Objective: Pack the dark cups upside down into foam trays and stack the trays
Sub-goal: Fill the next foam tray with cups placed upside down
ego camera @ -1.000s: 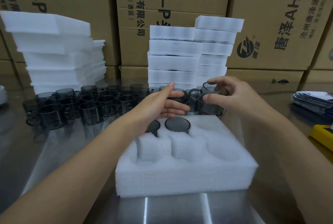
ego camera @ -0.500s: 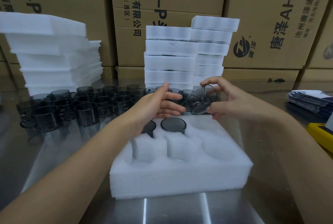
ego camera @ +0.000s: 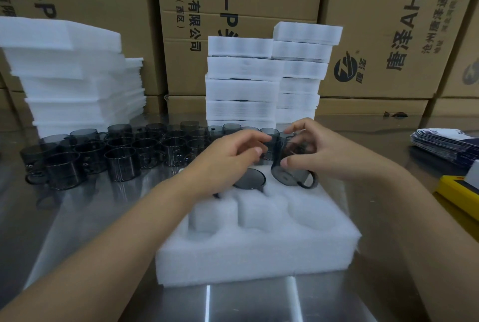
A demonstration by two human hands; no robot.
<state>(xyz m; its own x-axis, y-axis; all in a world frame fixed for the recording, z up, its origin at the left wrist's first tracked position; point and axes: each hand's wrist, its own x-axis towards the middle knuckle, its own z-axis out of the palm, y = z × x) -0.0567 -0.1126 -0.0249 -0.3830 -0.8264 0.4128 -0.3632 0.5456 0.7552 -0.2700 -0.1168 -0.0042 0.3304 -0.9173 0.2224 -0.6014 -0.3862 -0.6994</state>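
Dark cup (ego camera: 291, 163) tilted, mid-flip, over the far-right pocket of the foam tray (ego camera: 259, 251); right hand (ego camera: 321, 155) pinches it between thumb and fingers. Left hand (ego camera: 233, 155) half-open beside it, holding nothing visible. One seated cup (ego camera: 249, 179) base-up in the middle far pocket. Next: finish inverting, align the handle, press down. Far-left pocket hidden by the left wrist; loose cups (ego camera: 124, 150) behind.

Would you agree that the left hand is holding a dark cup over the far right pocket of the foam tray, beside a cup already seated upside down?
Not quite: the head view shows the right hand holding the dark cup, not the left hand, which is empty. The rest stands: it is over the foam tray's far right pocket, beside the seated upside-down cup.
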